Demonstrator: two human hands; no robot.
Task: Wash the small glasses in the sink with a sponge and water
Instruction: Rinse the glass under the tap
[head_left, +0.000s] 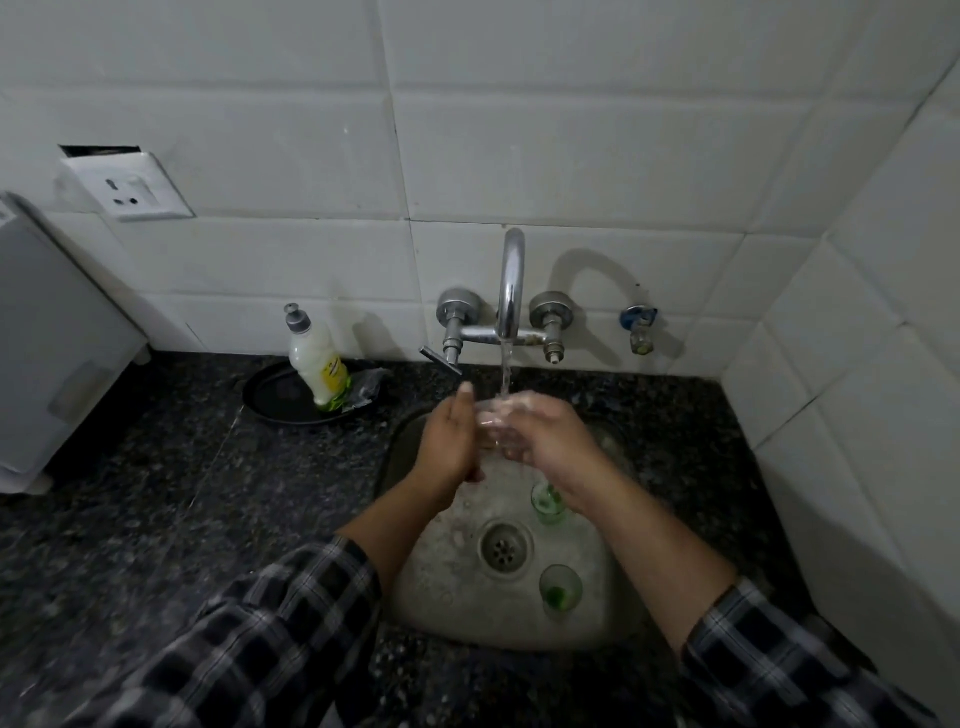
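Water runs from the chrome tap (511, 280) into the steel sink (447, 587). Under the stream a small clear glass (487, 420) is held between both hands. My left hand (448, 441) lies against its left side with the fingers straight. My right hand (545, 431), soapy, curls round its right side. Two more small glasses with green bottoms stand in the sink: one (546, 503) just below my right wrist, one (560, 592) right of the drain (505, 548). No sponge shows.
A dish-soap bottle (318, 364) leans on a black plate (280, 400) left of the tap, on the dark granite counter (156, 519). A white appliance (47, 353) stands at far left under a wall socket (130, 189). Tiled walls close the back and right.
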